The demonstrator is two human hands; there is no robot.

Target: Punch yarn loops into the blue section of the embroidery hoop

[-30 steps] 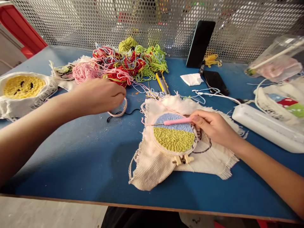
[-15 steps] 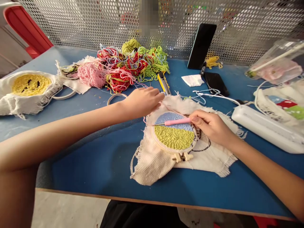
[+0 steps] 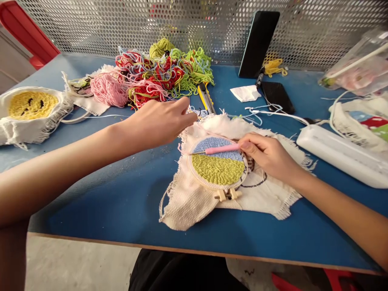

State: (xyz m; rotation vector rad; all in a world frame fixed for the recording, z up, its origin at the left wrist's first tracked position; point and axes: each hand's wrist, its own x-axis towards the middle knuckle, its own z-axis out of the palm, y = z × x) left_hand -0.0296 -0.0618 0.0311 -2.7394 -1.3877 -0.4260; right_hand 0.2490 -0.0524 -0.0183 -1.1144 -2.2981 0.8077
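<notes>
My right hand (image 3: 268, 155) grips a punch needle (image 3: 222, 148) by the end of its pink handle. The thin metal tip points left across an embroidery hoop (image 3: 190, 169). Stretched in the hoop is off-white cloth (image 3: 184, 210) with light blue loops above and yellow-green loops below. Its screw clamp (image 3: 228, 195) faces the table's front edge. At the upper left of the cloth, my left hand (image 3: 163, 121) is closed with fingers bent together; what they pinch is hidden. A bit of pink yarn (image 3: 180, 148) lies at the cloth's left edge, below that hand.
Behind my left hand lies a tangled yarn heap (image 3: 169, 74) beside a yellow utility knife (image 3: 206, 98). A phone (image 3: 259, 44) leans on the perforated metal screen (image 3: 100, 28). On the right is a white elongated device (image 3: 342, 155); a yellow-faced embroidery (image 3: 32, 105) sits far left.
My left hand has shifted left and up, away from the hoop. My right hand still holds the punch needle over the hoop. The whole view has moved slightly.
</notes>
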